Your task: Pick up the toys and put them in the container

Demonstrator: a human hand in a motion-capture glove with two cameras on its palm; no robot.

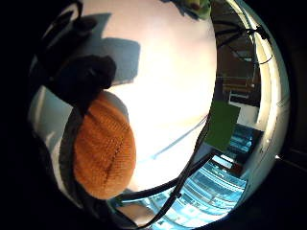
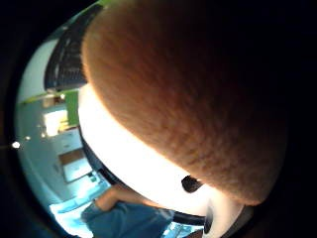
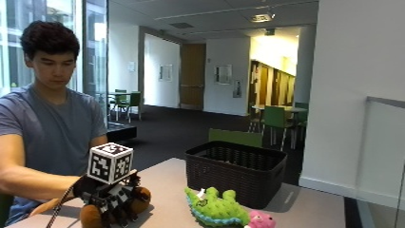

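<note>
Hand: the gloved right hand (image 3: pixel 110 199) is low over the near left part of the worktop (image 3: pixel 168 183), its fingers curled around an orange knitted toy (image 3: pixel 136 199); much of the hand is hidden behind its rig.
Orange toy: only its two rounded ends show in the outside view, one by the wrist and one below the fingers. In the little finger side palm view its ribbed orange body (image 1: pixel 103 151) lies just under a black fingertip (image 1: pixel 86 79). In the thumb side palm view it fills most of the picture (image 2: pixel 193 94). Whether it touches the worktop cannot be told.
Green toy: a green plush dinosaur (image 3: pixel 215 206) lies on the worktop, just in front of the container and well apart from the hand.
Pink toy: a small pink plush (image 3: pixel 261 220) sits beside the dinosaur's right end, cut off by the bottom edge of the picture.
Container: a dark woven basket (image 3: pixel 235 172) stands upright on the worktop behind the plush toys; its inside is not visible.
</note>
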